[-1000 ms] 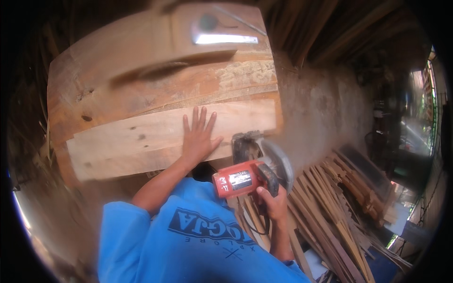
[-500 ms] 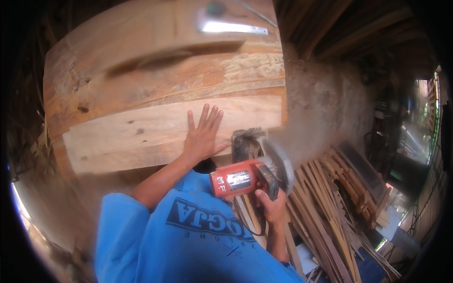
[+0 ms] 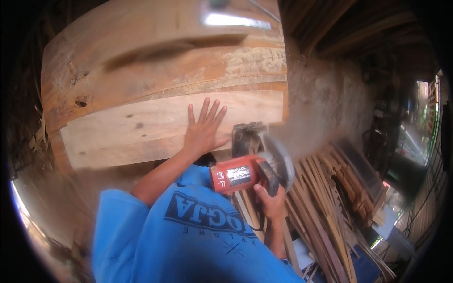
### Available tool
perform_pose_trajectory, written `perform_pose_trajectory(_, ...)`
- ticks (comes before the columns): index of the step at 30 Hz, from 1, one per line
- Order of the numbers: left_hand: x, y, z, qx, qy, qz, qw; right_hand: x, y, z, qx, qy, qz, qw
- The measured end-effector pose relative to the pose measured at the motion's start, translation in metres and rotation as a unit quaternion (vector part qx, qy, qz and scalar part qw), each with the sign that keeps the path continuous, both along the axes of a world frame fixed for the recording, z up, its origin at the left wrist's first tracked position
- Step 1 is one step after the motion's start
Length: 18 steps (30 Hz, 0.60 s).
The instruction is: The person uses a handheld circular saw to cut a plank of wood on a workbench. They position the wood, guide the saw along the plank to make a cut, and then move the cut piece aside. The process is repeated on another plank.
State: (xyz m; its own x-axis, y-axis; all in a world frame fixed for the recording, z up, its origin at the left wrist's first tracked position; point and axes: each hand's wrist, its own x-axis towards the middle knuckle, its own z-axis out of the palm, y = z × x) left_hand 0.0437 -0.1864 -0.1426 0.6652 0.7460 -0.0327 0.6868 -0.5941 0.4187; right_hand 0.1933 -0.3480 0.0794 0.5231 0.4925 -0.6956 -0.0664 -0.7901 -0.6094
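A pale wooden board [image 3: 118, 127] lies along the near edge of the workbench [image 3: 155, 28]. My left hand [image 3: 204, 132] presses flat on it with fingers spread. Gripped by its black rear handle in my right hand [image 3: 270, 198] is a red circular saw [image 3: 236, 173]. The saw's dark base plate [image 3: 241, 139] sits at the board's near edge, just right of my left thumb. A rounded grey guard [image 3: 283, 160] hides most of the blade. Whether the blade is spinning cannot be made out.
A shiny metal straightedge [image 3: 236, 21] lies at the far side of the bench. Sawdust [image 3: 255, 61] is scattered beyond the board. To the right of my right arm, thin wood strips [image 3: 316, 203] are piled up. A dark hole [image 3: 81, 104] marks the bench top at left.
The whole view has shifted slightly. My left hand stays flat on the board and the saw keeps almost the same place at its near edge.
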Motion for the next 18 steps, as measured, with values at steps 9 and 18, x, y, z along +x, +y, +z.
perform_pose_trajectory(9,0.0005,-0.0006,-0.0026,0.008,-0.001,0.007,1.0,0.0007,0.0021,-0.0015,0.013,0.003,0.002,1.0)
perform_pose_trajectory(18,0.0009,-0.0015,-0.0045,0.014,-0.001,0.008,1.0,0.0032,0.0048,0.0014,0.009,0.021,-0.001,1.0)
